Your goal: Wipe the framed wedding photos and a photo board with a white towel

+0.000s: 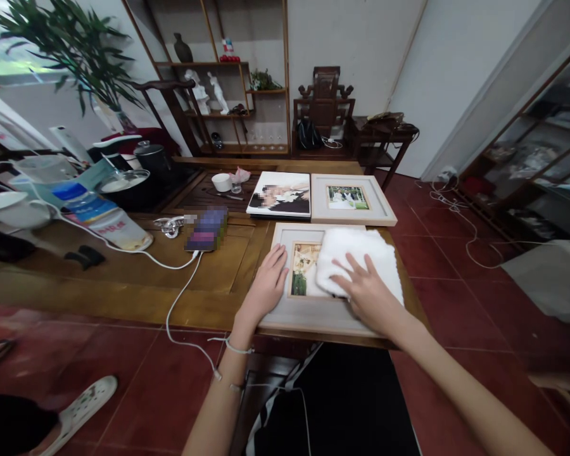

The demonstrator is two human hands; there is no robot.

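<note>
A picture frame [279,313] with a pale wood border and a small photo [305,269] lies flat at the near edge of the wooden table. My left hand [269,278] rests on its left side, fingers stretched out along the border. On the right half of the frame is a fluffy white cloth [349,244], which covers part of the photo. My right hand [363,288] lies on this cloth with its fingers spread, pressing it flat rather than gripping it. Behind are a second frame [382,201] with a group photo and a white-edged picture panel [285,180].
Left on the table [209,282] are a phone [207,229] with a white cable [183,304], a plastic bottle [107,218], a white cup [221,182] and a dark pot [152,158]. Another person's shoe [88,405] shows at lower left. Cables [449,202] trail on the right floor.
</note>
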